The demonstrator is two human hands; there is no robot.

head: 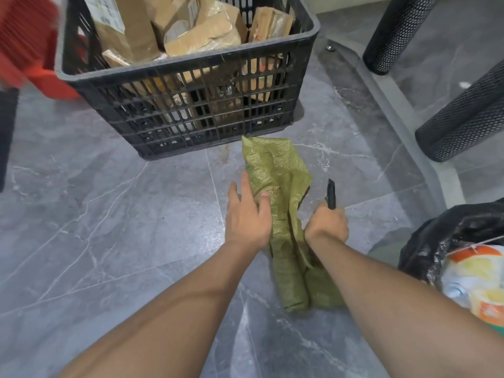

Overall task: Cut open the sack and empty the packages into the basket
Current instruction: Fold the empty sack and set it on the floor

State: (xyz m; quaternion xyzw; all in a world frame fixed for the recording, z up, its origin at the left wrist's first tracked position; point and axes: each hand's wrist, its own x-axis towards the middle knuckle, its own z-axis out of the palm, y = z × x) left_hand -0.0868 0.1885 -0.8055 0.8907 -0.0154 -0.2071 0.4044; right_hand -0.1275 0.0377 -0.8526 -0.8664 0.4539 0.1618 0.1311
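Note:
A limp, flattened green woven sack point(283, 181) lies crumpled on the grey tiled floor in front of a black slatted plastic basket point(191, 77). Brown cardboard and taped packages point(207, 31) fill the basket. My left hand point(246, 214) rests on the sack's left side with its fingers spread and relaxed. My right hand point(327, 226) is at the sack's right edge, gripping a black utility knife point(331, 193) that points up and away from me. Whether its blade is extended I cannot see.
A red plastic object point(32, 50) stands left of the basket. Two black mesh cylinders point(463, 113) lie at the right beyond a raised floor strip. A black bag point(450, 241) holding a white and orange package point(477, 285) sits at the lower right.

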